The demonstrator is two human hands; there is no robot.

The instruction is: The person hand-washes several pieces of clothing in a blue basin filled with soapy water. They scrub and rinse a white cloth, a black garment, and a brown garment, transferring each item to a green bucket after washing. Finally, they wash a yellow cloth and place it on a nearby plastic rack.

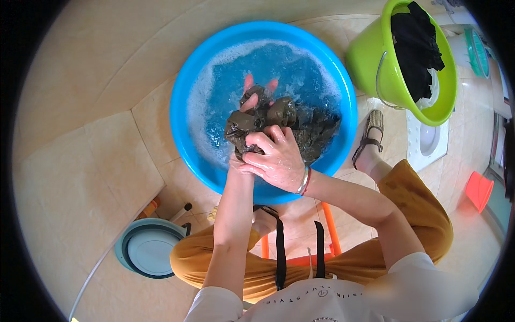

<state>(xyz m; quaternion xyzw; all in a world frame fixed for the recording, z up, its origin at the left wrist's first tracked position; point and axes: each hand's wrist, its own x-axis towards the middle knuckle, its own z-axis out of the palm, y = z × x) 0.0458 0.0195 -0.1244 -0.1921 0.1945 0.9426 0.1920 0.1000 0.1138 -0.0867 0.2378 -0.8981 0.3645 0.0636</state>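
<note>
Your left hand (256,96) is mostly hidden: the dark cloth (279,126) covers its palm, and only fingertips show beyond it in the basin (188,80). Your right hand (276,158) lies across the left wrist and hides it. Right of the basin, the bucket (375,59) is cut by the picture's rim, and the objects past it are too small to tell.

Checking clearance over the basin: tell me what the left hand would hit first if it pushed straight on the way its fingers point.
The left hand, under the dark wet cloth, points away from the person. It would likely meet soapy water first, then the blue basin far wall; depth is unclear.
</note>
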